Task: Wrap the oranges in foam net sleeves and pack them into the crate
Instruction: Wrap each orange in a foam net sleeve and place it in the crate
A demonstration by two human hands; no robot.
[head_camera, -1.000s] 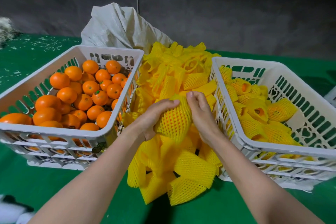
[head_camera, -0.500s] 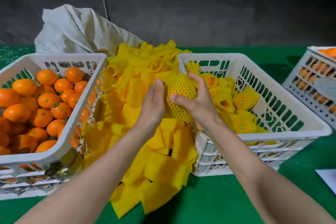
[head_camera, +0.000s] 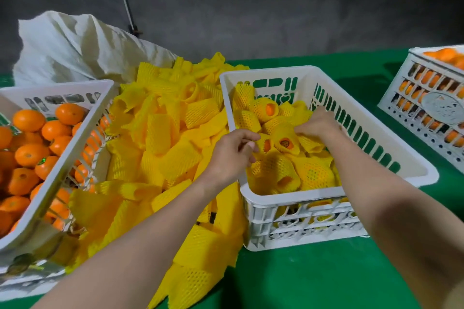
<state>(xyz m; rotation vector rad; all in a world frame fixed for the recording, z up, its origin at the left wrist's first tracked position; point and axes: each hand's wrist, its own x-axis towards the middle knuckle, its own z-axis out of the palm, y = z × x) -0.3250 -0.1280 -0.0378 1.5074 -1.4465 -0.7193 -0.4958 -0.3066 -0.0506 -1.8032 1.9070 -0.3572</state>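
- No word, brand or number can be read anywhere in the head view.
- Packing crate — its far wall carries cut-out shapes that look like letters, green showing through, but they cannot be made out.
- Left crate of oranges — similar cut-outs along its far wall, blurred and not legible.
- Far-right crate — a round raised emblem on its side, its markings too faint to tell.
- Green stickers on a few oranges — too small to read.

Bare crate floor right of wrapped oranges.
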